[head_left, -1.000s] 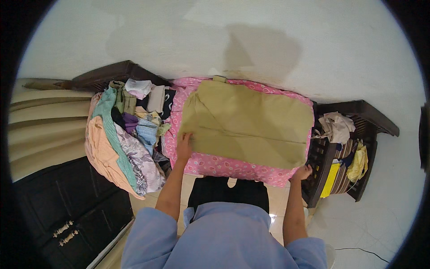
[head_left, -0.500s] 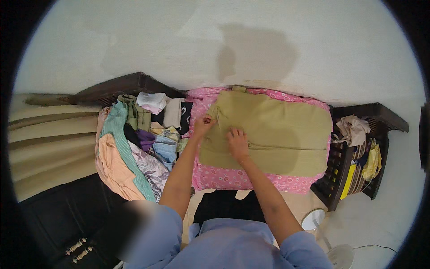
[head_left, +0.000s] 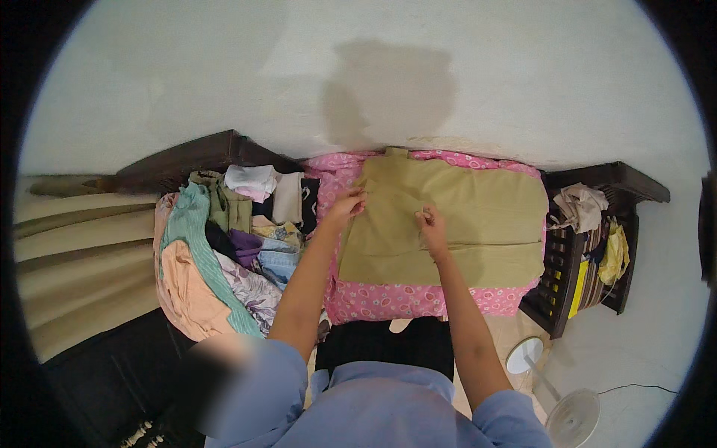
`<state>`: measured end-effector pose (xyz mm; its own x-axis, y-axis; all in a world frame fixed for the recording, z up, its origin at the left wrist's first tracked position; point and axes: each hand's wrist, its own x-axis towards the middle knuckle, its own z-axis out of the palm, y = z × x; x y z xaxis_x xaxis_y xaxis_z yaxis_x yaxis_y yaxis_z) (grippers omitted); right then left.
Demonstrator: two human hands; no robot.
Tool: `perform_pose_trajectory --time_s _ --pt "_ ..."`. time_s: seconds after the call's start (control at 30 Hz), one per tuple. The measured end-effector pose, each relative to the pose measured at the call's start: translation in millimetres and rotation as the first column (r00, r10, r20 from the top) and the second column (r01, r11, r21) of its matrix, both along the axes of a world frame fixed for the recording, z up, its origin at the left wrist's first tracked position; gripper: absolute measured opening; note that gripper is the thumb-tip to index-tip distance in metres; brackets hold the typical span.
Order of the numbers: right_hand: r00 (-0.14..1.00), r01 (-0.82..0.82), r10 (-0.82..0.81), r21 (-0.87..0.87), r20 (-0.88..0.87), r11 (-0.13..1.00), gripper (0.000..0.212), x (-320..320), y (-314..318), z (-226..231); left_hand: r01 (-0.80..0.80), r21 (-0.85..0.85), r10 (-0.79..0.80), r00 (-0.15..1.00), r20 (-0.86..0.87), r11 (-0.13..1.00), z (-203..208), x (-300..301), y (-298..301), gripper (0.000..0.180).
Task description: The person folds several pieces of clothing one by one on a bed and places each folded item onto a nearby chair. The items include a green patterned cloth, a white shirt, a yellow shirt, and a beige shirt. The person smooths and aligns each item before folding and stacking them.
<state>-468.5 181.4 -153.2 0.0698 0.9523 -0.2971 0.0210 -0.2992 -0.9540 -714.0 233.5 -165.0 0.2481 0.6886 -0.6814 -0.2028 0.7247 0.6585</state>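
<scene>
An olive-green garment (head_left: 478, 201) lies spread flat on a pink patterned cloth (head_left: 388, 302). A dark line runs across its right half, like the gap between two trouser legs. At the garment's left edge is my left hand (head_left: 349, 203), its fingers pinched on the fabric. My right hand (head_left: 431, 226) is over the middle of the garment, near the left end of that line. Its fingers are curled together, and whether they hold a bit of the cloth is too small to make out.
Left of the pink cloth lie folded clothes (head_left: 280, 257) and a loose pile with a peach garment (head_left: 194, 287). A dark wooden rack (head_left: 556, 291) holding clothes stands at the right. A white fan (head_left: 573, 417) is at lower right, a wall (head_left: 508, 89) behind.
My right hand has moved right across the garment, from lying flat with fingers spread to curled fingers. My left hand stays at the left edge.
</scene>
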Motion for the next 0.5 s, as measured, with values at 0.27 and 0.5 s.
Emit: perform_pose_trajectory --time_s 0.27,0.5 --pt "0.752 -0.64 0.603 0.077 0.265 0.764 0.025 35.8 -56.5 51.9 0.429 0.264 -0.329 0.877 -0.349 0.864 63.6 -45.9 -87.1 0.02" --pt "0.733 -0.357 0.217 0.093 0.644 0.929 0.024 12.3 -69.7 60.4 0.242 0.038 -0.171 0.779 -0.603 0.97 31.1 -28.2 -106.9 0.023"
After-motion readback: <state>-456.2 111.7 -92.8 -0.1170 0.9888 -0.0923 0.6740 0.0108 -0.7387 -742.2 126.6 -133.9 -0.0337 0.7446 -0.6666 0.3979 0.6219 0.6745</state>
